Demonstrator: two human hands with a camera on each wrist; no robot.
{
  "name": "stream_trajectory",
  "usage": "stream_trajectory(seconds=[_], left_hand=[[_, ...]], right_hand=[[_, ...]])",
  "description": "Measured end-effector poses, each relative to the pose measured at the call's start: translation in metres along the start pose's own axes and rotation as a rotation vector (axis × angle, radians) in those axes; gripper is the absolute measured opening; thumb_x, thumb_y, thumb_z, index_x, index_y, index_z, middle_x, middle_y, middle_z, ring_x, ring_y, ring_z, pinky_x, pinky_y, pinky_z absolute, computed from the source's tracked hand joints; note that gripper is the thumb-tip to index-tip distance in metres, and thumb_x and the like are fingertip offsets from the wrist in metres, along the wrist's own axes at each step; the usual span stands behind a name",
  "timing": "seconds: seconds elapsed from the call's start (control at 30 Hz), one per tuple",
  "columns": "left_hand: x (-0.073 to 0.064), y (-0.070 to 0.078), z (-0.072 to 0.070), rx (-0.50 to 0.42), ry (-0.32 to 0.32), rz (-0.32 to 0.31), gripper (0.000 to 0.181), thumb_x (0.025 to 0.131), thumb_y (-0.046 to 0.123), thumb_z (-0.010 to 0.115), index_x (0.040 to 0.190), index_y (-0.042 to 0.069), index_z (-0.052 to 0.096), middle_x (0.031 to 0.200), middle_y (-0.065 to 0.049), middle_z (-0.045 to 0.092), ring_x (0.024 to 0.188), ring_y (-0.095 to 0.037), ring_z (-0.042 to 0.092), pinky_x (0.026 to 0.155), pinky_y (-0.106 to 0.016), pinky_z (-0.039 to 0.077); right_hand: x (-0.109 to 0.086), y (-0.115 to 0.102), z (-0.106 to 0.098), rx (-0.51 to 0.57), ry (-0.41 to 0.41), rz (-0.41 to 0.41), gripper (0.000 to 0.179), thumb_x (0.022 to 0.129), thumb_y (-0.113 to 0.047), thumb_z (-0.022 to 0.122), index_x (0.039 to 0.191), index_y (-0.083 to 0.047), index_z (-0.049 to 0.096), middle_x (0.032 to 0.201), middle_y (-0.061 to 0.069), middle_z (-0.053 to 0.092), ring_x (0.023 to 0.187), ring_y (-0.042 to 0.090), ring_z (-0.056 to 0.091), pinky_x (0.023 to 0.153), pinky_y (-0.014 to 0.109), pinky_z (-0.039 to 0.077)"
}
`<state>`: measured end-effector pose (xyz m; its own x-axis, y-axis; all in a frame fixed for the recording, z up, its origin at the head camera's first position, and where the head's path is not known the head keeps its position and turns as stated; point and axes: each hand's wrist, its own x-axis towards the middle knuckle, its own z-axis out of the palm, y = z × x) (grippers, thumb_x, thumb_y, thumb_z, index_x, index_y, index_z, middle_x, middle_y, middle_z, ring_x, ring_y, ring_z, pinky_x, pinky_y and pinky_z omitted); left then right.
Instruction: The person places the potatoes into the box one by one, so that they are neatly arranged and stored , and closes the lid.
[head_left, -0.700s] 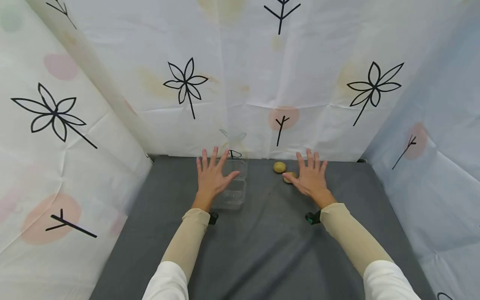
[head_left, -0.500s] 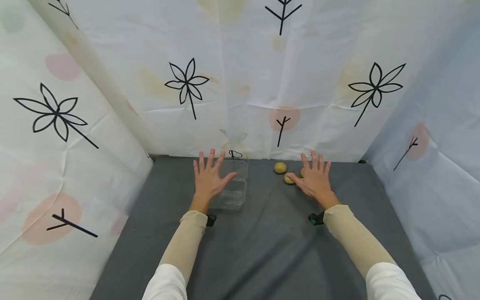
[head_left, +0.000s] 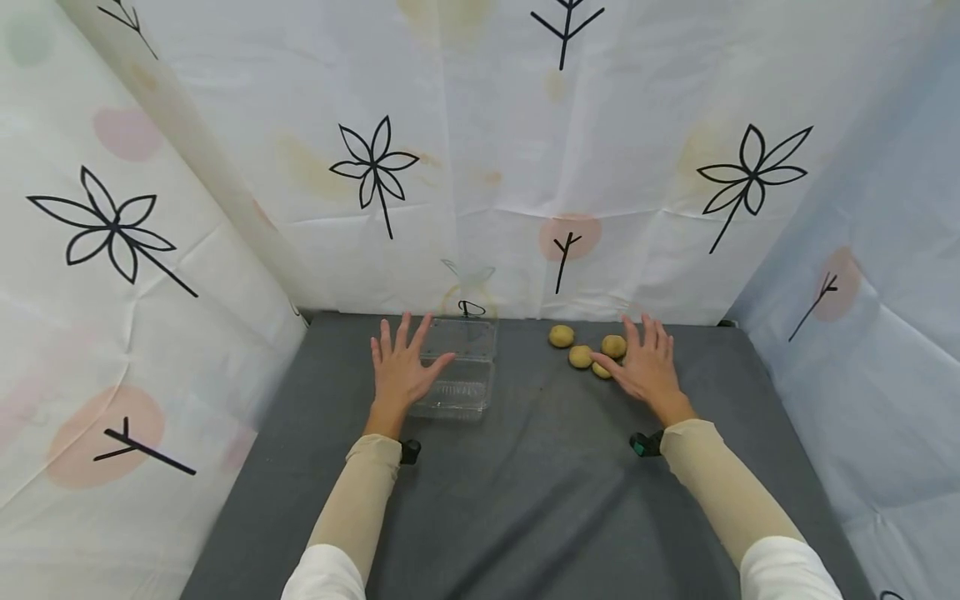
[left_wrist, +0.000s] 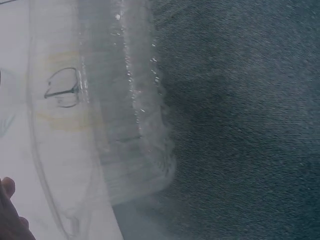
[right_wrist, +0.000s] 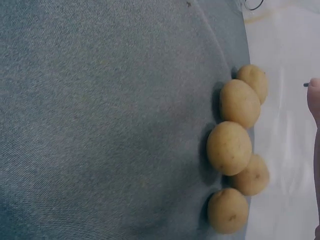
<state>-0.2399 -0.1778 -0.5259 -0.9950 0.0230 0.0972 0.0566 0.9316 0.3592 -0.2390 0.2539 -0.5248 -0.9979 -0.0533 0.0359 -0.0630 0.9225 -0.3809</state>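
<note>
My left hand (head_left: 399,372) hovers with spread, straight fingers over the left side of a clear plastic clamshell box (head_left: 455,388), which lies with its lid folded back. The box (left_wrist: 135,165) also shows in the left wrist view, with only a bit of the hand at the lower left edge. On the right, my right hand (head_left: 648,364) is held with fingers extended and holds nothing. Beside its thumb lie several potatoes (head_left: 581,357), partly hidden by the hand. In the right wrist view the potatoes (right_wrist: 229,148) sit in a loose row on the cloth.
A dark grey cloth (head_left: 517,492) covers the table, with a few folds towards the front. White printed fabric (head_left: 480,167) hangs behind it, and more fabric stands at the left and right sides.
Both hands have drawn back towards the person and apart, the left hand leftwards, the right hand rightwards. More of the box and more potatoes are now uncovered.
</note>
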Motion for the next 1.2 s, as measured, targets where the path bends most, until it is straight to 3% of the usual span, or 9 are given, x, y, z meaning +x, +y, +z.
stream_trajectory(seconds=[0.27,0.47,0.77,1.2], left_hand=[[-0.005,-0.008,0.001,-0.050,-0.011,-0.029,0.088,0.092,0.078,0.048,0.164,0.043,0.011,0.174,-0.003,0.000,0.159,-0.043,-0.012,0.123,-0.068,-0.002],[-0.008,-0.016,0.003,-0.072,-0.002,-0.044,0.086,0.092,0.078,0.047,0.163,0.045,0.009,0.174,-0.005,0.004,0.159,-0.043,-0.007,0.124,-0.068,0.002],[-0.014,-0.027,0.008,-0.122,0.019,-0.039,0.080,0.097,0.069,0.050,0.164,0.039,0.017,0.173,-0.010,0.008,0.159,-0.045,-0.001,0.123,-0.069,0.009],[-0.021,-0.047,0.014,-0.238,0.010,-0.091,0.067,0.102,0.064,0.044,0.161,0.038,0.028,0.171,-0.012,0.017,0.158,-0.046,0.004,0.119,-0.072,0.017]], right_hand=[[-0.004,0.011,0.003,0.018,0.012,0.037,0.101,0.095,-0.070,0.055,0.163,-0.009,0.013,0.167,0.029,0.001,0.153,0.054,0.004,0.120,0.072,0.003],[-0.011,0.019,0.002,0.081,0.011,0.052,0.100,0.097,-0.061,0.060,0.164,-0.006,0.010,0.166,0.032,0.002,0.151,0.057,0.005,0.119,0.072,0.011],[-0.016,0.033,0.012,0.143,0.024,0.102,0.099,0.097,-0.052,0.066,0.163,-0.002,0.012,0.162,0.035,0.007,0.148,0.058,0.012,0.112,0.073,0.024],[-0.020,0.046,0.023,0.206,0.082,0.148,0.091,0.098,-0.039,0.069,0.161,0.001,0.017,0.156,0.037,0.015,0.141,0.058,0.020,0.110,0.070,0.028]])
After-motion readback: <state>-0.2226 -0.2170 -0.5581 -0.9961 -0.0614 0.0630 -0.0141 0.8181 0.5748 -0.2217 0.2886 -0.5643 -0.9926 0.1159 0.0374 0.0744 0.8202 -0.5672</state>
